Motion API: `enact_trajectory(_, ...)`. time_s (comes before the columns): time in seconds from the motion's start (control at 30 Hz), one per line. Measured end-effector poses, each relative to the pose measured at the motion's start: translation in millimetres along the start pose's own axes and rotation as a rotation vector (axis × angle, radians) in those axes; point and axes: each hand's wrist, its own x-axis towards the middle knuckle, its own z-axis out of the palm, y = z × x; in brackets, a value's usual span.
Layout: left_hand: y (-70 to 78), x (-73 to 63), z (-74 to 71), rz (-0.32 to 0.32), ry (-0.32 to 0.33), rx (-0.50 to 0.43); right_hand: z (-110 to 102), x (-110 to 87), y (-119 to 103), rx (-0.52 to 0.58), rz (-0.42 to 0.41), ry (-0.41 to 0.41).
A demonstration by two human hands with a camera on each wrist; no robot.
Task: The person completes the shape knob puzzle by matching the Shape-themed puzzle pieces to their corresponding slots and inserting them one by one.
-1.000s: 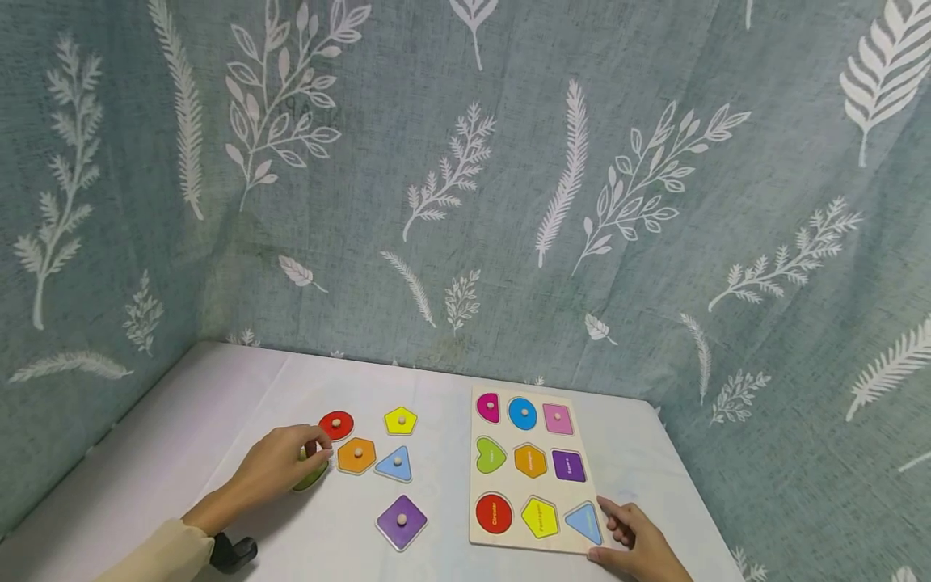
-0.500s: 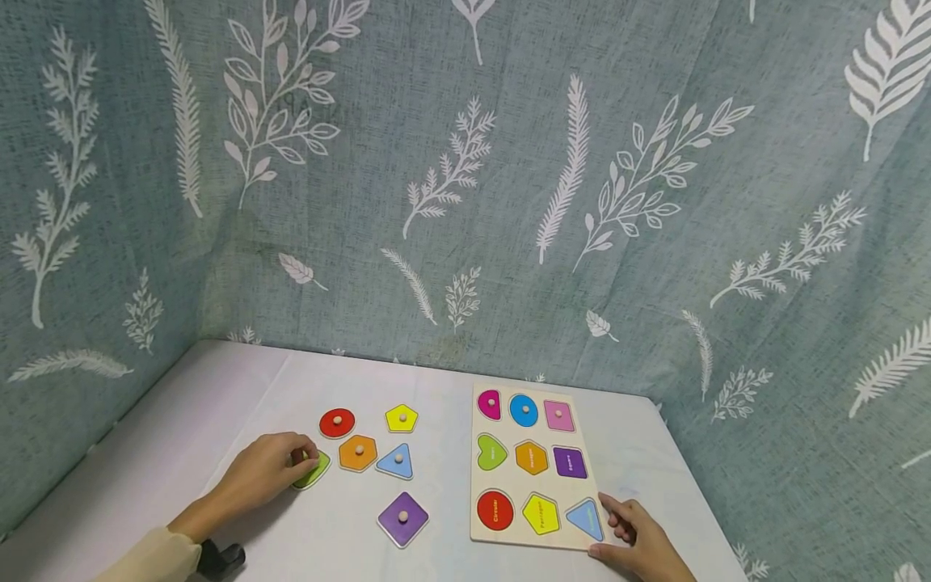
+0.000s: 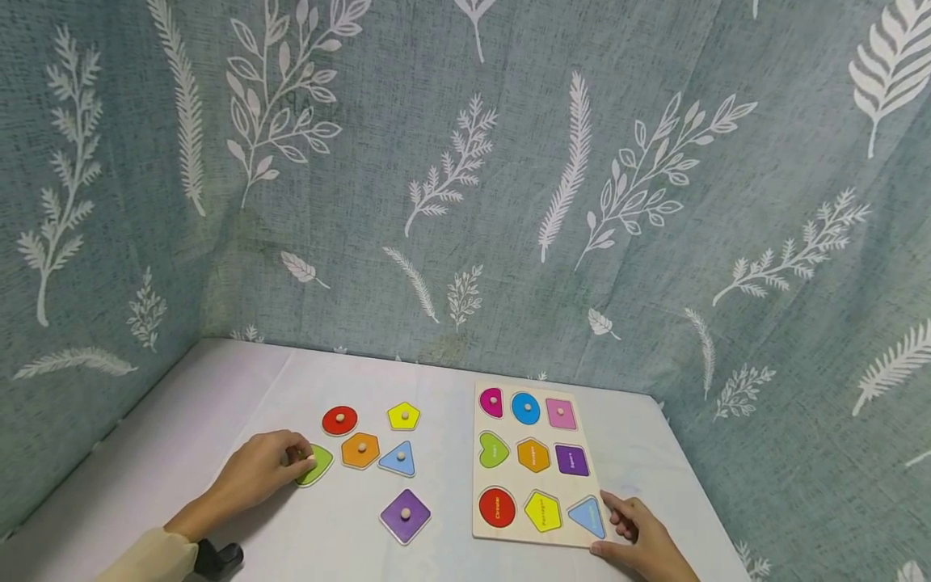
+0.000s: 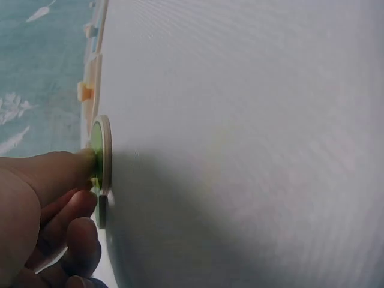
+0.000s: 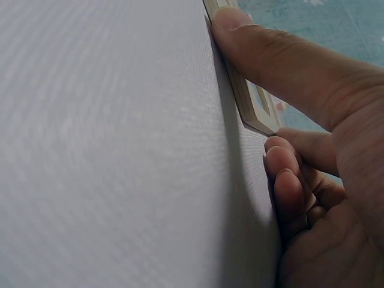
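Observation:
My left hand (image 3: 254, 469) pinches a green heart-shaped puzzle piece (image 3: 320, 462) by its knob, at the left of the table. In the left wrist view the thumb meets the knobbed face of the heart piece (image 4: 107, 144), which stands out edge-on; the fingers are bent below it. At the right, my right hand (image 3: 643, 541) grips the near right corner of a wooden puzzle board (image 3: 534, 482). Seen from the right wrist, its thumb lies along one edge of the board (image 5: 243, 99), with the other fingers curled round the corner.
Loose knobbed pieces lie between hand and board: red circle (image 3: 339, 419), orange hexagon (image 3: 351, 451), yellow pentagon (image 3: 396, 416), blue triangle (image 3: 393, 461), purple square (image 3: 395, 516). Knobbed pieces fill the board's far row; its other shapes show printed names. Patterned cloth (image 3: 451, 242) rises behind.
My left hand has drawn slightly back to the left, and more of the green heart piece shows beyond its fingers. The right hand stays at the board's corner.

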Motion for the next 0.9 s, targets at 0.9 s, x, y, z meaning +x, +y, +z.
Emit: enact_trajectory(0.9,13.7,8.8,-7.3,0.098,0.065,-0.025,-2.2,-0.4,0.5,-0.002,-0.019,-0.002)
